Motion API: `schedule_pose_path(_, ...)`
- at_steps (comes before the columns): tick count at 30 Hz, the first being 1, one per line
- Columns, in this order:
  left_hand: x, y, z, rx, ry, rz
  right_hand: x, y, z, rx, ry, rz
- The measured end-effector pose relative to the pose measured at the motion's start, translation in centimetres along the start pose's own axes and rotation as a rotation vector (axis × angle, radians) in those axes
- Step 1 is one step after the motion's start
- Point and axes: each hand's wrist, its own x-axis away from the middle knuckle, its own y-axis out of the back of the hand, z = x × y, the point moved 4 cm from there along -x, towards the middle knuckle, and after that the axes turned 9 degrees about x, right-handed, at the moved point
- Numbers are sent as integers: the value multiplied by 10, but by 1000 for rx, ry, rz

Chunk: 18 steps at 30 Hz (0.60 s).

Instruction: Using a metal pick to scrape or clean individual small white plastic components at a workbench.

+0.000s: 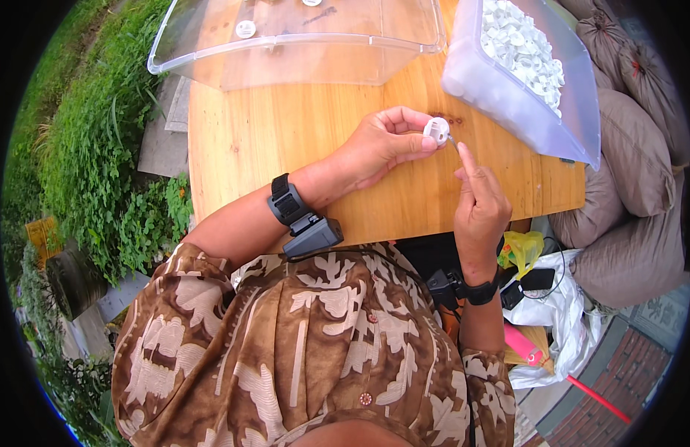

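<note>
Over wood table (285, 134), L hand (382, 145) pinches small round white cap (437, 130).

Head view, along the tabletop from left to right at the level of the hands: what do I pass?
Green plants → bare wooden table → left hand → small white round part in its fingertips → right hand → clear bin of white parts → grey sacks.

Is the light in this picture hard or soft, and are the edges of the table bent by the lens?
Head view: soft, even daylight, with only faint shadows under the left hand and right hand; the wooden table edges bow toward the rim; black corners surround the round image; the small white part looks sharp; the clear bin shows mild glare.
</note>
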Motion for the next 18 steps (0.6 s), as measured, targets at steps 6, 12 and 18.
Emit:
schedule_pose_path(6, -2, -1, 0, -74, -38, 17, 2, -2, 3, 35, 26, 4)
schedule_pose_path(12, -2, 1, 2, -129, -64, 11, 5, -4, 4, 158, 74, 5)
schedule_pose_path(18, -1, 3, 3, -185, -65, -40, 8, -3, 13, 413, 192, -9)
